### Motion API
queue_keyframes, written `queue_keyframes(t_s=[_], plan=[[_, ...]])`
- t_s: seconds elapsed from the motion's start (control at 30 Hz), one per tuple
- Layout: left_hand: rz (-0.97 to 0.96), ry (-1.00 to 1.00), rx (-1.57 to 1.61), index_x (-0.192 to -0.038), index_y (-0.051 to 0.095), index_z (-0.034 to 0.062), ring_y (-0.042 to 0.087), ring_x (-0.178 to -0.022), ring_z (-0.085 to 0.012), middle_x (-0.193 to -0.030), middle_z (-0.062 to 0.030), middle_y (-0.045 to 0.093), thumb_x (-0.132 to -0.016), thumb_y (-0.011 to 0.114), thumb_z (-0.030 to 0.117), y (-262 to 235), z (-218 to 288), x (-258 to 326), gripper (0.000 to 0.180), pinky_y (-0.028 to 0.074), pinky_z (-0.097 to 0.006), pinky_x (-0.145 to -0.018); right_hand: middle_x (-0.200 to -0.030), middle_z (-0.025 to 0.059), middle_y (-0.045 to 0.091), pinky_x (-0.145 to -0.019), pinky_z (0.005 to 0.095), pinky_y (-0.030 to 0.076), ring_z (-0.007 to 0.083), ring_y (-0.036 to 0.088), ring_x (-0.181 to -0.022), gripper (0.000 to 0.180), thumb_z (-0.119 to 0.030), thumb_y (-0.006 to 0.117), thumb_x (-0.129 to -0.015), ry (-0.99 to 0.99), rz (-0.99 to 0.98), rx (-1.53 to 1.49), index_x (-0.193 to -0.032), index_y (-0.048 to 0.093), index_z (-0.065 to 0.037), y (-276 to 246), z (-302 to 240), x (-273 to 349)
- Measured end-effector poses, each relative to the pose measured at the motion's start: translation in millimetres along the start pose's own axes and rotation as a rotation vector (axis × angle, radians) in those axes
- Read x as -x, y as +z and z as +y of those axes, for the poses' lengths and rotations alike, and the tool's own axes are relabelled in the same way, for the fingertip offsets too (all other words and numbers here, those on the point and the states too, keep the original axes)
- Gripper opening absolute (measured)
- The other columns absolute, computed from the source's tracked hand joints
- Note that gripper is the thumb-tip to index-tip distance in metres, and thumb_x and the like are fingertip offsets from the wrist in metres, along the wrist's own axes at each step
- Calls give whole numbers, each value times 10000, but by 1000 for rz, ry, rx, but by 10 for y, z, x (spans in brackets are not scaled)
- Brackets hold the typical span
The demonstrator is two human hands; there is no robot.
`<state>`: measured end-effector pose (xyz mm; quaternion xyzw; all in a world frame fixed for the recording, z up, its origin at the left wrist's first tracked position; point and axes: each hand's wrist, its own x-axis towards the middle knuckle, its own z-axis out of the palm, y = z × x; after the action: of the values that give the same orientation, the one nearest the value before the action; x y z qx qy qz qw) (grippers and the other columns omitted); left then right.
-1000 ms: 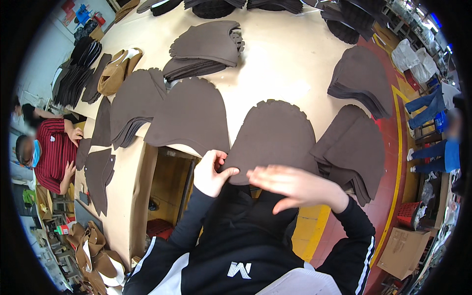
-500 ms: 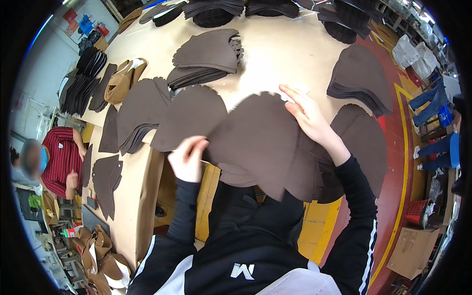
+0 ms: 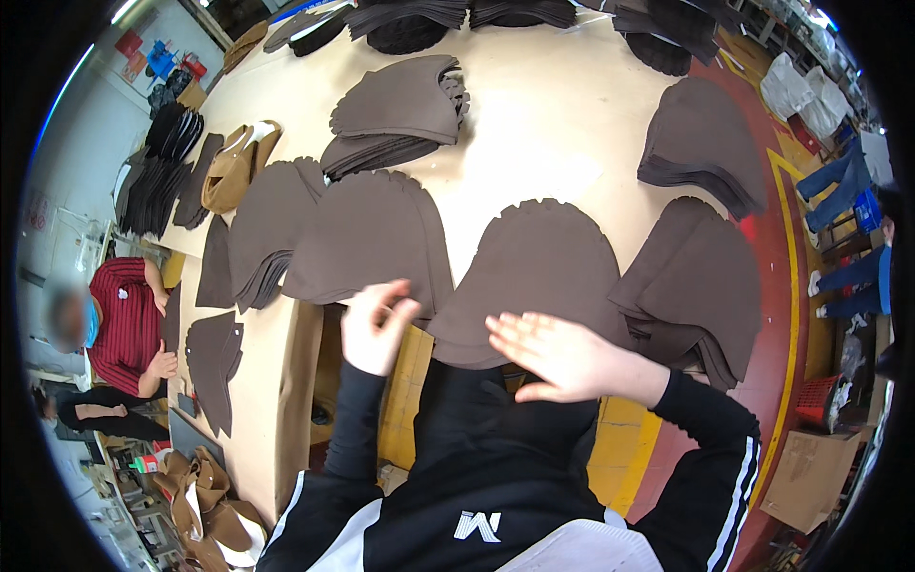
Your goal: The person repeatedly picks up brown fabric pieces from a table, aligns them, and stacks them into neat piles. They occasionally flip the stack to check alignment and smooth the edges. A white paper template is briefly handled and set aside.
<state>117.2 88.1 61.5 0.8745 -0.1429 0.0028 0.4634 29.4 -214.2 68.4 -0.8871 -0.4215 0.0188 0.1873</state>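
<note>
Both hands have come back toward the body since half a second ago, when the right hand reached far up over the dark brown felt piece; that scallop-edged dome piece (image 3: 541,276) now lies flat at centre frame, its lower edge overhanging the near rim of the pale table (image 3: 534,143). The table fills the upper half of the frame and carries stacks of like brown cut pieces: one stack at right centre (image 3: 701,286), one at upper right (image 3: 705,143), a fanned stack at upper centre (image 3: 400,110), and a broad piece left of centre (image 3: 367,243). A person in a red striped shirt (image 3: 124,319) works at the left edge, with tan pieces heaped at lower left (image 3: 205,496). The floor at right is red with yellow lines, and a cardboard box (image 3: 810,477) sits at lower right. The right hand (image 3: 562,357) hovers flat, fingers spread and holding nothing, over the piece's lower edge. The left hand (image 3: 376,329) is raised just left of it, fingers loosely curled around nothing. With its edge unsupported and neither hand pinning it, the piece could slide off the table toward the lap.
</note>
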Motion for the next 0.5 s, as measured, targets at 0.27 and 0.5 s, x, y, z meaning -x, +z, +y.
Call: queue_keyframes(t_s=[0.27, 0.5], plan=[[128, 143, -178, -1062, 647, -7, 643, -1018, -245, -1175, -121, 646, -747, 820, 131, 543, 413, 202, 385, 507, -336, -901, -1524, 166, 402, -1157, 451, 306, 346, 366, -1418, 695, -423, 605, -911, 44, 86, -62, -1429, 429, 5, -651, 85, 86], [367, 80, 207, -893, 717, -16, 659, -927, -136, -1022, -103, 733, -896, 643, -30, -49, -47, -130, 75, 506, -272, -874, -1566, 173, 329, -1199, 398, 219, 303, 270, -1472, 560, -297, 468, -1027, 399, 284, -109, -1485, 357, 5, -712, 915, -220]])
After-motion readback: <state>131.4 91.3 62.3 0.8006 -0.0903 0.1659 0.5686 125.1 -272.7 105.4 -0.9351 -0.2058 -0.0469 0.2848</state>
